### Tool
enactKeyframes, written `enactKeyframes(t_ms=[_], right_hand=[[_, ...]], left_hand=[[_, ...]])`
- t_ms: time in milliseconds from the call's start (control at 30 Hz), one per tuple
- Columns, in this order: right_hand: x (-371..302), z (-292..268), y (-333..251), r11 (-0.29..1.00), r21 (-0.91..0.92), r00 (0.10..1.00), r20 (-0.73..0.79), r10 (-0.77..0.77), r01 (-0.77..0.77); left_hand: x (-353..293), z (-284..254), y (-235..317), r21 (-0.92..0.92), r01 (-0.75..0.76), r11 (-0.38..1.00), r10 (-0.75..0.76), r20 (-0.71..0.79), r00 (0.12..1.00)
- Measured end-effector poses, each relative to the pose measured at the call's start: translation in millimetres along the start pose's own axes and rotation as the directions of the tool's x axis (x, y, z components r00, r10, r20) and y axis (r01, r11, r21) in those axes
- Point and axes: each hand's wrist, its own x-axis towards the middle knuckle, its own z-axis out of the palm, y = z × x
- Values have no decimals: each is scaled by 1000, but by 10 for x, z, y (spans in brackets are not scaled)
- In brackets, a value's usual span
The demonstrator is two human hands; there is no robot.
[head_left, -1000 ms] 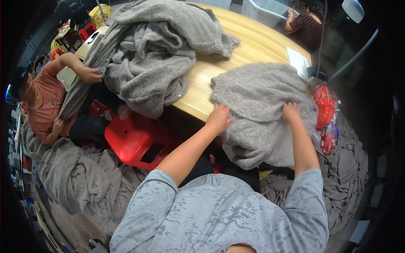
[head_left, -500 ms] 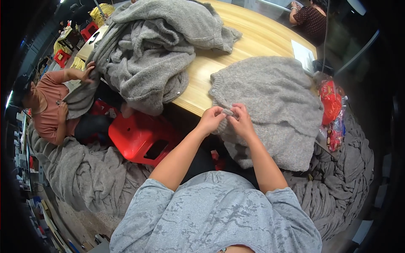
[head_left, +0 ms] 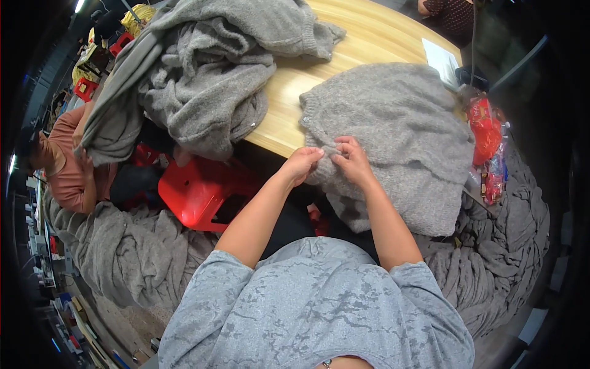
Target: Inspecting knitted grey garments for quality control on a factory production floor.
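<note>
A grey knit garment [head_left: 399,132] lies spread over the near right corner of the table, its lower part hanging off the edge toward me. My left hand [head_left: 302,166] is closed at the garment's near left edge, thumb and fingertips pinching the knit. Just to its right, my right hand [head_left: 353,163] has thumb and forefinger pinched on the same edge, while its other fingers curl loosely above the cloth. A small gap separates the two sets of fingertips. The exact bit of fabric between them is too small to make out.
More grey knit garments [head_left: 209,86] are heaped on the wooden table [head_left: 362,31] at the far left. A co-worker [head_left: 70,160] sits at left, handling one. A red stool [head_left: 196,190] stands between us. Grey fabric piles flank me; red plastic packaging [head_left: 485,132] hangs at right.
My fingertips have come slightly apart; the small folded bit of knit raised between them has dropped from sight. At left, the co-worker has pulled a grey garment up and outward.
</note>
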Motion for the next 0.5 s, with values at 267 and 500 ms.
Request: enactKeyframes(t_ms=[267,500], right_hand=[[37,-11,-34,984,159,995,71,75,-86],[1,20,36,996,89,998,54,-26,21]], left_hand=[[-85,118,80,6,-23,1000,23,-56,998],[-38,66,53,142,9,990,-2,-49,999]])
